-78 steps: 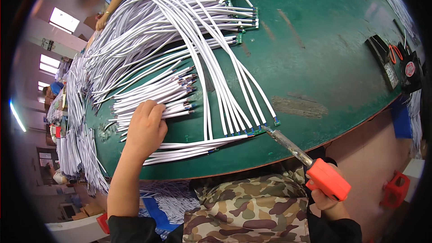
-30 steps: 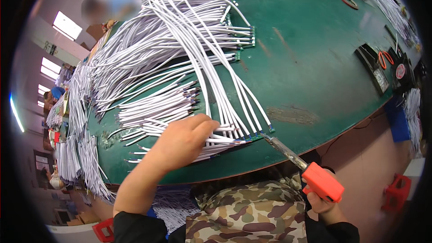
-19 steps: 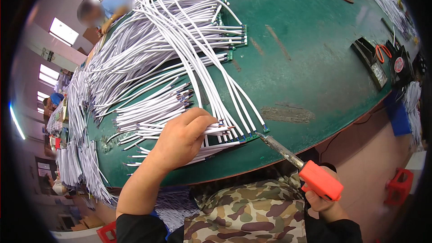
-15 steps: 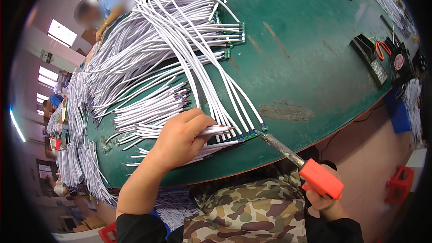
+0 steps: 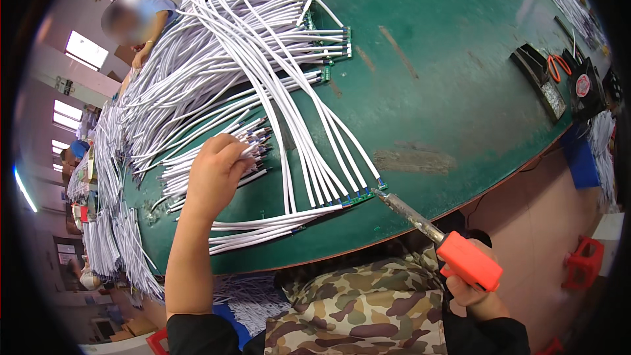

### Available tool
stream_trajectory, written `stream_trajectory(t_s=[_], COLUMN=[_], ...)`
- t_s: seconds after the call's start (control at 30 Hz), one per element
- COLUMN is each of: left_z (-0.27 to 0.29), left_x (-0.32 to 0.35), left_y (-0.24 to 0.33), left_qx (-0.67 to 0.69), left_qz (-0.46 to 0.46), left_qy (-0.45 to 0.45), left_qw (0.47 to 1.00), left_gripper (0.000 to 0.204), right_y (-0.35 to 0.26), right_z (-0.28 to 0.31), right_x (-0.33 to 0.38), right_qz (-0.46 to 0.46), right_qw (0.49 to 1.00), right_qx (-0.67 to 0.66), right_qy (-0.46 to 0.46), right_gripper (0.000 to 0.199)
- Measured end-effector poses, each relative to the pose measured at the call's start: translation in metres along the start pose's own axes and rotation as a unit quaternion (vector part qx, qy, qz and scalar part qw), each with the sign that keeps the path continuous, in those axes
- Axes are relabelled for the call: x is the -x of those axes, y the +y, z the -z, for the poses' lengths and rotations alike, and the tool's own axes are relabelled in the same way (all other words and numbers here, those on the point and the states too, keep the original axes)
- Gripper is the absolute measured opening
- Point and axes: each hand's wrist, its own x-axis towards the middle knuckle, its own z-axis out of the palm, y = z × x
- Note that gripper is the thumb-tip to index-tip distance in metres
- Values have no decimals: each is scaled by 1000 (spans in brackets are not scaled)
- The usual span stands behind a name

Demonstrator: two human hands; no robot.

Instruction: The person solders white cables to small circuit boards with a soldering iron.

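Note:
In my right hand (image 5: 472, 283) is a soldering iron (image 5: 453, 250) with a red-orange handle. Its tip points at the end of a narrow green circuit board strip (image 5: 358, 200) near the table's front edge; I cannot tell whether they touch. White cables (image 5: 309, 151) run from that strip up across the table, and others lie leftward from it. My left hand (image 5: 215, 169) is over a pile of short white cables (image 5: 177, 174) with dark stripped ends. Its fingers are closed around cable ends there; how many is hidden.
Large heaps of white cables (image 5: 171, 85) with green boards cover the green table's (image 5: 434, 112) left and far side. At the right lie a black tray (image 5: 539, 82), orange-handled scissors (image 5: 559, 68) and a small black fan (image 5: 584, 85). A person (image 5: 151, 20) works at the far left.
My left hand has moved left and away from the board strip to the cable pile; the cables it held by the strip are no longer there. The soldering iron stays nearly in place.

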Motion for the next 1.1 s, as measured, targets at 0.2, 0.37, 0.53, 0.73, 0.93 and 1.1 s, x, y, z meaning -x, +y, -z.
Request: stream_trajectory(t_s=[0.2, 0.37, 0.53, 0.73, 0.93, 1.1], left_z=[3, 5, -4, -22, -27, -28], left_x=[8, 12, 12, 2, 4, 3], left_y=[10, 26, 75, 111, 116, 119], left_qx=[29, -29, 195, 181, 128, 131], left_qz=[-1, -30, -28, -161, -178, -175], left_qy=[14, 18, -22, -11, -10, -10], left_qw=[999, 999, 980, 970, 976, 976], left_gripper=[37, 47, 61, 27, 34, 38], right_y=[1, -3, -6, -20, -5, -2], right_z=[-3, -1, -2, -11, 1, 0], right_x=[3, 2, 0, -16, 5, 0], right_qz=[8, 5, 4, -68, 6, 34], right_qw=[1000, 999, 999, 993, 1000, 999], right_qx=[28, 48, 34, -35, 23, 33], right_qy=[8, -3, -5, 94, 6, 6], right_gripper=[52, 51, 50, 27, 53, 53])
